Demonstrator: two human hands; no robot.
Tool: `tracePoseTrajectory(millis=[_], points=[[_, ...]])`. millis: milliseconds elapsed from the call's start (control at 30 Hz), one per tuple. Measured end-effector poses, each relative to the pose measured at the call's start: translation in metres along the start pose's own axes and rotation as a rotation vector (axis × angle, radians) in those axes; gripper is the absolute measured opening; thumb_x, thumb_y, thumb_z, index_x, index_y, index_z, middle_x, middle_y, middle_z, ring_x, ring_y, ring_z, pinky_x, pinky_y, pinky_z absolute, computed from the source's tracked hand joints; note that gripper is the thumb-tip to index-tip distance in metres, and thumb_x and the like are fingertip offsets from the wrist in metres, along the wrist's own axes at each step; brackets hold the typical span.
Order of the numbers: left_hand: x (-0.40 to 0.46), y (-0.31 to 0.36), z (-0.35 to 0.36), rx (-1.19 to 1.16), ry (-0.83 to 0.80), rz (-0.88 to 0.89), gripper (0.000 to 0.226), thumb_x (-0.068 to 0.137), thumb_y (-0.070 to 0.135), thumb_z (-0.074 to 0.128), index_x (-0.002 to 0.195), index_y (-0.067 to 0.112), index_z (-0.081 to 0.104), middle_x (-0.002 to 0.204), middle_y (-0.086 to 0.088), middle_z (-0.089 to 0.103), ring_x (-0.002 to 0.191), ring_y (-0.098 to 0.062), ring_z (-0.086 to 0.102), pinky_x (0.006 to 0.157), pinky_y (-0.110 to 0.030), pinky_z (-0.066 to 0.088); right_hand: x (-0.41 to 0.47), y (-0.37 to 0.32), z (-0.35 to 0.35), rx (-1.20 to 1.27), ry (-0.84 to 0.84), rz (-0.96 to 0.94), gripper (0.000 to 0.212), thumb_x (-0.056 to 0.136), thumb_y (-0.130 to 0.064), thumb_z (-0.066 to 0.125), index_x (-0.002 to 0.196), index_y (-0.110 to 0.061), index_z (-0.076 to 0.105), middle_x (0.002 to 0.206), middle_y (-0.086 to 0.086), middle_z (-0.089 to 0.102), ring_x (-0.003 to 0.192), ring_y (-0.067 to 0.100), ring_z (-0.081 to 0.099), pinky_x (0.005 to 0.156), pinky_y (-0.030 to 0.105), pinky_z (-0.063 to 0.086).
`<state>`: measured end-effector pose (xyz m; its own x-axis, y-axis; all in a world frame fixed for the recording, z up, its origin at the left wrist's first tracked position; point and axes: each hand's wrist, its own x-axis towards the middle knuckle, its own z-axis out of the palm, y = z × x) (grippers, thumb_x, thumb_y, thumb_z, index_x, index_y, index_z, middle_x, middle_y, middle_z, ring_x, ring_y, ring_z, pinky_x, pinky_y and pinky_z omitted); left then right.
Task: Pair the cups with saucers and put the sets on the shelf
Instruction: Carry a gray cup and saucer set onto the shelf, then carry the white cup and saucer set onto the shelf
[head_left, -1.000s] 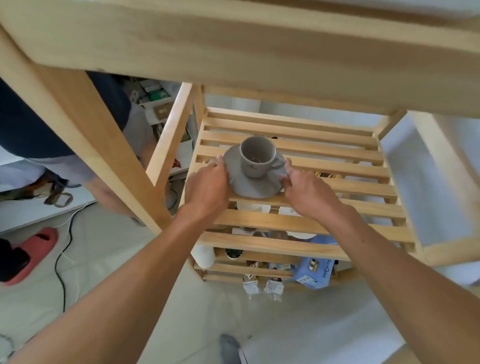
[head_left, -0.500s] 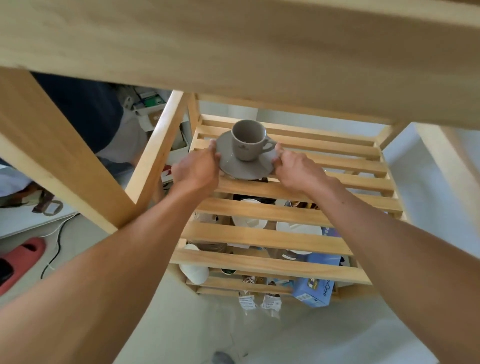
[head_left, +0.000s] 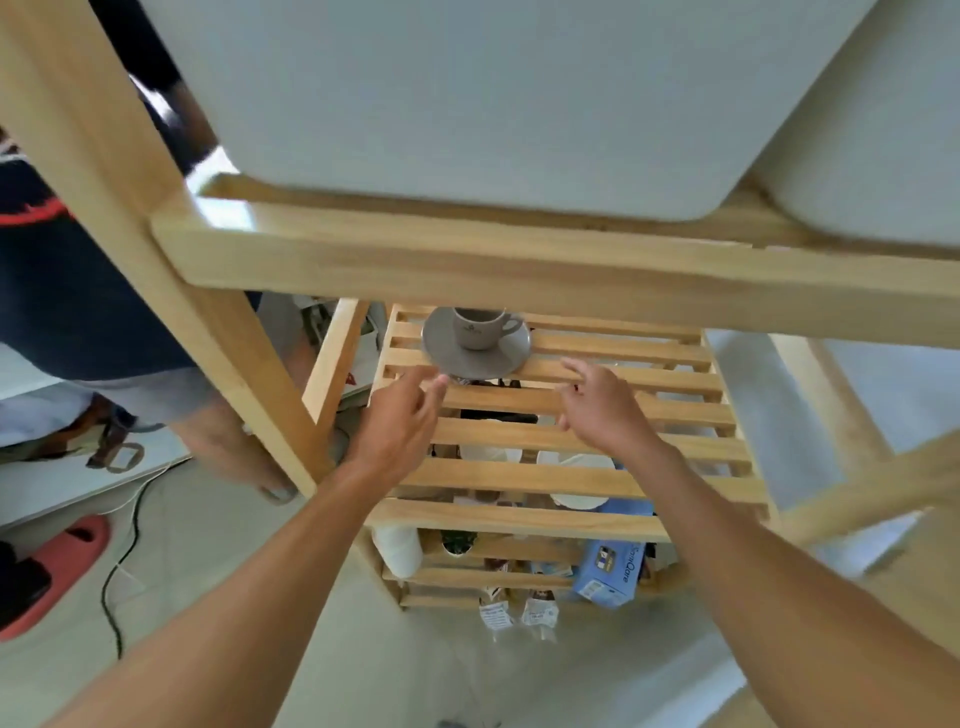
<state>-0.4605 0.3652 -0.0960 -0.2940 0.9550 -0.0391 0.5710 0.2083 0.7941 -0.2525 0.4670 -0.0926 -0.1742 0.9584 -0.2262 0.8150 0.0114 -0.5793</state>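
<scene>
A grey cup stands upright on a grey saucer, handle to the right. The set rests at the back left of a slatted wooden shelf. My left hand hovers just in front of the saucer, fingers apart, holding nothing. My right hand is to the right and nearer me, also with fingers spread and holding nothing. Neither hand touches the saucer. The cup's top is partly hidden by the wooden rail above.
A thick wooden rail and white bins sit overhead. White dishes, a blue box and packets lie on lower shelves. Another person stands at left, beside a red slipper and a cable on the floor.
Both hands pushed the cup and saucer toward the shelf's back, then let go and drew back toward me. The set now rests alone on the slats.
</scene>
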Motion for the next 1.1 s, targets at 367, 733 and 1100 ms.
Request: tracePoseTrajectory(millis=[367,733,1100], points=[[-0.163,0.084,-0.028,0.000,-0.080,0.169,0.049,0.100,0.055,0.036,0.131,0.023,0.057,0.102,0.002,0.071,0.092,-0.011,0.067,0.086,-0.041,0.057,-0.226,-0.001,-0.063,0.537,0.146,-0.043,0.032,0.104,-0.027,0.048,0.130,-0.043,0.058,0.074,-0.002,0.069,0.058,0.007,0.061,0.055,0.026,0.051],[-0.295,0.143,0.047,-0.134,-0.297,0.292,0.058,0.096,0.063,0.040,0.134,0.022,0.058,0.107,0.012,0.068,0.095,0.000,0.063,0.080,-0.024,0.052,-0.428,0.091,-0.064,0.691,0.492,0.094,0.036,0.102,-0.014,0.049,0.116,-0.041,0.068,0.058,0.002,0.059,0.051,0.014,0.051,0.054,0.040,0.051],[-0.348,0.188,0.159,-0.140,-0.652,0.363,0.056,0.092,0.060,0.046,0.132,0.024,0.061,0.101,0.009,0.069,0.091,0.001,0.062,0.078,-0.022,0.051,-0.534,0.178,-0.031,0.696,1.065,0.634,0.048,0.098,-0.002,0.043,0.105,-0.046,0.063,0.066,0.009,0.061,0.052,0.018,0.056,0.055,0.038,0.051]])
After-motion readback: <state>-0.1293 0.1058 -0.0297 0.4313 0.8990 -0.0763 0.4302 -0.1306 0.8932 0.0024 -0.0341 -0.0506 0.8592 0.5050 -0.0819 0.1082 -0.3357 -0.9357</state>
